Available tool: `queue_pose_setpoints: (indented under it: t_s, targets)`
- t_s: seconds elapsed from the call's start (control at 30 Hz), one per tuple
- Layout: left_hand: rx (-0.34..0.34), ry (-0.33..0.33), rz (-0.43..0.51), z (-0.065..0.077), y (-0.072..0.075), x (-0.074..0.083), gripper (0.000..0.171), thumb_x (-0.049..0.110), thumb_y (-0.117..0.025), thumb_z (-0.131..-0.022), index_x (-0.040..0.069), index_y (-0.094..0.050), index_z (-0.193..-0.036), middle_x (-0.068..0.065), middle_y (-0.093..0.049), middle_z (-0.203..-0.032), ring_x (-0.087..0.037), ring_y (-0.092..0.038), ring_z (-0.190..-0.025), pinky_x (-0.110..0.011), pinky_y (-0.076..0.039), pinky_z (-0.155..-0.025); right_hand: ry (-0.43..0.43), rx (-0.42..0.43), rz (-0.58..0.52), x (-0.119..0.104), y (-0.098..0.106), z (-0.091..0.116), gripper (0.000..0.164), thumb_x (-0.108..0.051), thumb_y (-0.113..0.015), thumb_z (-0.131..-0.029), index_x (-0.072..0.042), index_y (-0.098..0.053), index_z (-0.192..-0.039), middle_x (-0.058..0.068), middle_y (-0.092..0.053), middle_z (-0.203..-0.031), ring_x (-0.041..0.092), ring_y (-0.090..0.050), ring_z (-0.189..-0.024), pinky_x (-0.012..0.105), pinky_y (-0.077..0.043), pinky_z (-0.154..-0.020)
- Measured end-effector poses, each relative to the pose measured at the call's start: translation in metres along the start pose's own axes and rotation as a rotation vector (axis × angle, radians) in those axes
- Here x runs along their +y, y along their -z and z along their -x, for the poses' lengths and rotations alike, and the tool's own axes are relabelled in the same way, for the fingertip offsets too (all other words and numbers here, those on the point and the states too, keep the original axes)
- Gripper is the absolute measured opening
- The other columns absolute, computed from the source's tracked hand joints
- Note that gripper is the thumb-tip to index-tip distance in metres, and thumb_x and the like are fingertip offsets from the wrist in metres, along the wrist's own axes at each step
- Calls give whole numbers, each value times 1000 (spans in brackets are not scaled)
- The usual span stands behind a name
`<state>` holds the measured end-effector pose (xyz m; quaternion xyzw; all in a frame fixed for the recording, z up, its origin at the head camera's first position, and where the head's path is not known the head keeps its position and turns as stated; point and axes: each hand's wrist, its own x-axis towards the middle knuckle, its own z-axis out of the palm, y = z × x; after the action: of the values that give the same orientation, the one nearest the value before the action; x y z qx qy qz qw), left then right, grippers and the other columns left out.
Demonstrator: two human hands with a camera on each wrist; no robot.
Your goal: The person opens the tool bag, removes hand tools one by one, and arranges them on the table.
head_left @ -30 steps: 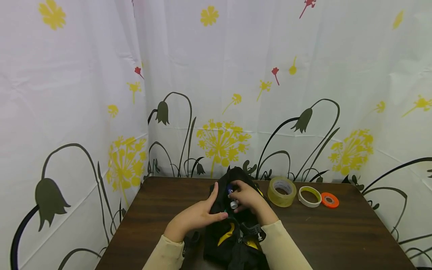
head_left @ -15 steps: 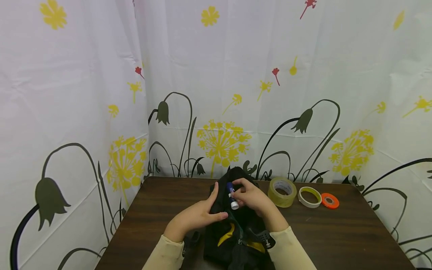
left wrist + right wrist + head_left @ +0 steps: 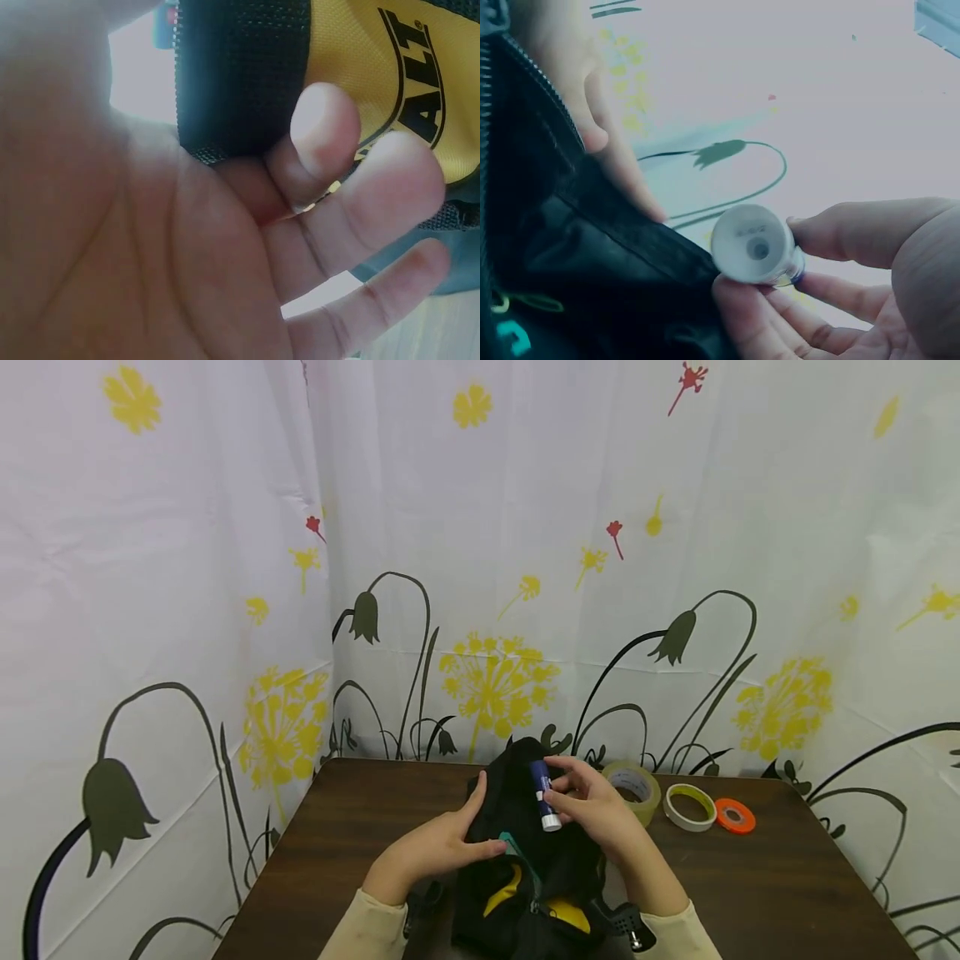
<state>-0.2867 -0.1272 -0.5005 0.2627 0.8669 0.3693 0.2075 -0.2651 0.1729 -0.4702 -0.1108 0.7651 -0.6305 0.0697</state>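
We see a blue tube (image 3: 546, 795) with a white end pinched by the right hand's (image 3: 592, 806) fingers over a black fabric bag (image 3: 570, 860); the left hand (image 3: 435, 852) spreads wide against it. Round tape rolls (image 3: 688, 825) lie along the wood-grained tabletop's (image 3: 750, 893) far edge, before a flower-printed curtain (image 3: 570, 468).
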Motion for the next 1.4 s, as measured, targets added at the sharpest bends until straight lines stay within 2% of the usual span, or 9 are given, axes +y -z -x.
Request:
queue_pose_setpoints:
  t_s: [0.13,0.5,0.6,0.73,0.83,0.93,1.0,1.1,1.4]
  targets:
    - [10,-3,-19,1,-2,-2,116,75,-63,-100,35,16,-174,-20,-46,-170,-39,-58,-148,-61,-48,-119,3,35,-49,4,15,19,61,-20,-75,-106,-13,-49,-160,17,-65,-126,21,-67,-102,29,-61,-83]
    - [19,-24,-18,-2,-2,-4,113,73,-62,-101,38,17,-173,-9,-75,-139,-38,-61,-145,-61,-49,-117,-111,242,45,28,69,64,64,-22,-73,-107,-14,-43,-163,24,-64,-133,20,-68,-104,32,-61,-85]
    - [22,-26,-19,-2,-3,-4,112,74,-62,-101,40,17,-173,-6,-75,-138,-37,-61,-145,-60,-49,-118,-147,245,52,49,80,71,65,-19,-74,-106,-10,-42,-163,23,-67,-131,20,-68,-101,33,-61,-82]
    - [24,-21,-3,-3,-3,-3,112,74,-62,-101,41,17,-173,-5,-77,-132,-36,-60,-146,-60,-48,-119,-204,222,20,98,91,75,65,-18,-74,-106,-7,-42,-162,14,-73,-119,17,-69,-95,32,-62,-80]
    - [23,-17,-1,-3,-3,-2,112,73,-63,-101,39,16,-173,-10,-72,-144,-37,-59,-148,-61,-47,-120,-265,206,-78,133,94,74,64,-17,-71,-107,-6,-41,-162,5,-72,-111,14,-67,-90,32,-62,-78]
    - [22,-11,-3,-1,-2,-2,114,73,-63,-101,36,16,-174,-15,-64,-155,-38,-56,-150,-61,-46,-120,-303,196,-158,153,93,71,64,-19,-70,-108,-6,-39,-163,3,-71,-109,15,-64,-87,33,-62,-77]
    - [24,-13,3,-1,-1,-2,114,73,-63,-101,34,15,-175,-15,-59,-160,-38,-55,-151,-62,-46,-120,-303,206,-150,157,91,69,65,-21,-72,-107,-5,-41,-162,4,-72,-108,16,-64,-86,34,-62,-76]
    - [28,-18,11,0,-1,-3,114,73,-63,-101,33,15,-175,-14,-64,-155,-39,-55,-151,-62,-45,-121,-304,230,-111,154,88,67,65,-22,-74,-105,-4,-45,-159,6,-74,-108,17,-64,-85,36,-63,-73]
    - [31,-2,13,-2,-3,-1,112,75,-63,-100,43,16,-172,-16,-53,-166,-38,-52,-153,-63,-43,-122,-320,301,106,148,87,73,63,-20,-81,-100,-11,-52,-156,8,-63,-89,22,-62,-61,39,-59,-51]
